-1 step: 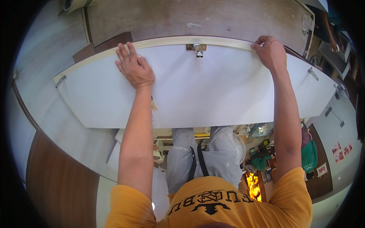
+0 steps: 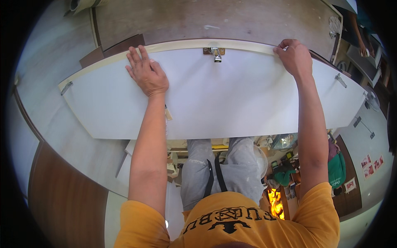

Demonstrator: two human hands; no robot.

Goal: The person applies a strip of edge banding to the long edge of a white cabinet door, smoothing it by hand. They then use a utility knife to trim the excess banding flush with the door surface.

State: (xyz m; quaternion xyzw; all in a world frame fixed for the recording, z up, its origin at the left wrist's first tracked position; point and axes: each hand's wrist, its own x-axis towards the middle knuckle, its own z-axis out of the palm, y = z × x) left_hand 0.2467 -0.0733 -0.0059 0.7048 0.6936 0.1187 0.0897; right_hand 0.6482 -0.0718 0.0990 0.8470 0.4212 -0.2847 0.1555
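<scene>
A white cabinet door panel [image 2: 231, 95] lies across in front of me, with a metal hinge [image 2: 215, 53] at the middle of its far edge and two more hinges towards its ends. Cream masking tape [image 2: 178, 46] runs along that far edge. My left hand [image 2: 147, 74] rests flat on the panel, fingers spread, fingertips reaching the tape. Further right, my right hand [image 2: 294, 59] pinches the tape at the far edge between thumb and forefinger; the pinched bit is mostly hidden. A small flat tool with a beige end [image 2: 168, 115] shows beside my left forearm, partly covered.
Beyond the panel lies a large brownish board [image 2: 173, 20]. Brown strips [image 2: 124, 45] stick out at the far left. Below the near edge are cluttered items and a green bag [image 2: 337, 167]. Another person's hand [image 2: 364, 51] shows at the upper right.
</scene>
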